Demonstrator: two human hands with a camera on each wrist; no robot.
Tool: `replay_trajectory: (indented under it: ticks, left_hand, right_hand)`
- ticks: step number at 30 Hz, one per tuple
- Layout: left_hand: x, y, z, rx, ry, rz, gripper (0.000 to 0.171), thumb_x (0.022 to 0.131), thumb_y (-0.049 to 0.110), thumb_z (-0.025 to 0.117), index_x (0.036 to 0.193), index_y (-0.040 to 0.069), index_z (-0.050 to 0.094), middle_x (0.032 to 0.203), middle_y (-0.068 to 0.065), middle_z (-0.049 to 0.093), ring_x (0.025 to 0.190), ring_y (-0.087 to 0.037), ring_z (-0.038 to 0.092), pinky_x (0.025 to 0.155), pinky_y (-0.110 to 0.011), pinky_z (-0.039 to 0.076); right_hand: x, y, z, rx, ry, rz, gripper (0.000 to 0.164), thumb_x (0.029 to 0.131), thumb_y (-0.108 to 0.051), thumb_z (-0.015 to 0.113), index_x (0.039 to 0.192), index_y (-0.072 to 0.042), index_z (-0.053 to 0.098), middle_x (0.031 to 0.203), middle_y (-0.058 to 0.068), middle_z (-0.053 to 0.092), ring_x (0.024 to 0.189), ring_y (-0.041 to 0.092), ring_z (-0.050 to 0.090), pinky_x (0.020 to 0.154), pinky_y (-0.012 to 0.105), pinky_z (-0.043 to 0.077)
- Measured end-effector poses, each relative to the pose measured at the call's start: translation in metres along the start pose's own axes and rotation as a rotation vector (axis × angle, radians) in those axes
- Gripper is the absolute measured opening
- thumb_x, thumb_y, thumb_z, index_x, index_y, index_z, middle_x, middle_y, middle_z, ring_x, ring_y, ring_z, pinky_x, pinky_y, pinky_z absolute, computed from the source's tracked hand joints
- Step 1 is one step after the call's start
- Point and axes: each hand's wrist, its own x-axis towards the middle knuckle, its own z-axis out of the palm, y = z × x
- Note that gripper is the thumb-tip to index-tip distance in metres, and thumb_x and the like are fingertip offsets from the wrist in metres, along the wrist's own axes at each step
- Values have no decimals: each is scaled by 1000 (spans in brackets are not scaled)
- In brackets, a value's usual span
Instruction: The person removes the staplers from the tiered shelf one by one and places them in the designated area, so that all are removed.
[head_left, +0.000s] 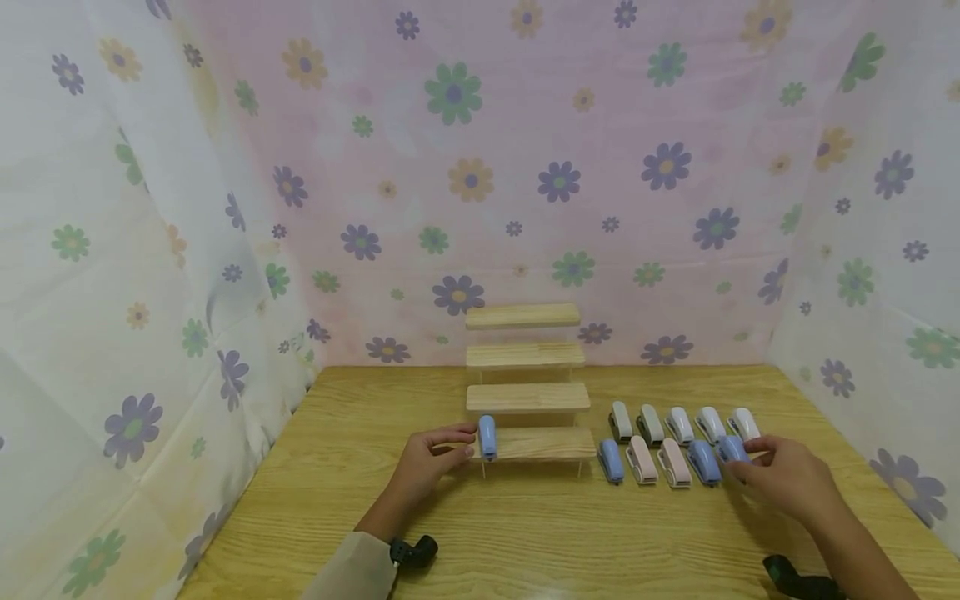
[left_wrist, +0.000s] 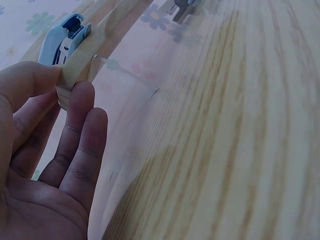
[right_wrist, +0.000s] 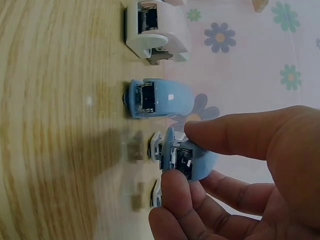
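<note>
My left hand (head_left: 431, 458) holds the left end of the lowest wooden shelf board (head_left: 536, 443), thumb and fingers around its edge. A light-blue mini stapler (head_left: 487, 437) stands on that board right beside the fingertips; the left wrist view shows the same stapler (left_wrist: 62, 40) just past the thumb. Over on the right, my right hand (head_left: 791, 479) pinches another blue mini stapler (right_wrist: 200, 162) between thumb and fingers, at the right end of the front row. Next to it sits a further blue stapler (right_wrist: 160, 98).
Two rows of mini staplers stand right of the stepped rack: grey-green (head_left: 620, 422) and white (head_left: 679, 425) behind, blue and pink (head_left: 642, 460) in front. Upper wooden steps (head_left: 525, 357) rise towards the flowered backdrop (head_left: 510, 225). Wood-grain tabletop (head_left: 570, 533) lies underneath.
</note>
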Motion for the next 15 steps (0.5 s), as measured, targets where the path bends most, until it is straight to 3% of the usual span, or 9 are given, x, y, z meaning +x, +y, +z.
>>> replay_trajectory:
  ticks: [15]
  left_hand:
    - [-1, 3, 1, -2, -14, 11, 25, 95, 9, 75, 118, 0, 76, 145, -9, 63, 106, -27, 75, 87, -41, 66]
  right_hand:
    - [4, 10, 6, -21, -36, 19, 76, 92, -48, 74, 131, 14, 58, 109, 27, 73, 91, 39, 70, 64, 41, 56]
